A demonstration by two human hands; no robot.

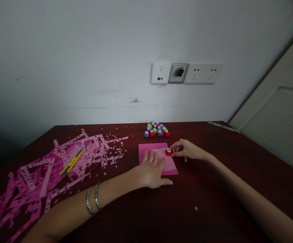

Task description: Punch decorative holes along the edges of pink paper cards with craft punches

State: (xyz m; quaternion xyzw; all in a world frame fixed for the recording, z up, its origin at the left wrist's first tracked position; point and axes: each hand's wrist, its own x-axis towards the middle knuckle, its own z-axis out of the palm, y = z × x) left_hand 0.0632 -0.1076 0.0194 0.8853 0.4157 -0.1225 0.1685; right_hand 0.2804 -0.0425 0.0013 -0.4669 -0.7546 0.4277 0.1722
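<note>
My left hand [150, 171] lies flat with its fingers spread on the pink paper, a lighter pink sheet [170, 164] on top of a darker pink sheet [144, 147]. With bent fingers, my right hand [186, 149] grips a small red craft punch [168, 152] that has a white, eye-like button. This punch is at the right edge of the lighter sheet; whether the paper is inside its slot cannot be made out. Just behind my right hand, a purple craft punch [181, 139] is partly hidden.
Several red, green and purple craft punches [155, 131] stand grouped near the wall. At left, a heap of punched pink paper strips [45, 175] holds a yellow utility knife [71, 162], with confetti [112, 148] scattered beside it. A thin patterned strip [223, 126] lies at the back right.
</note>
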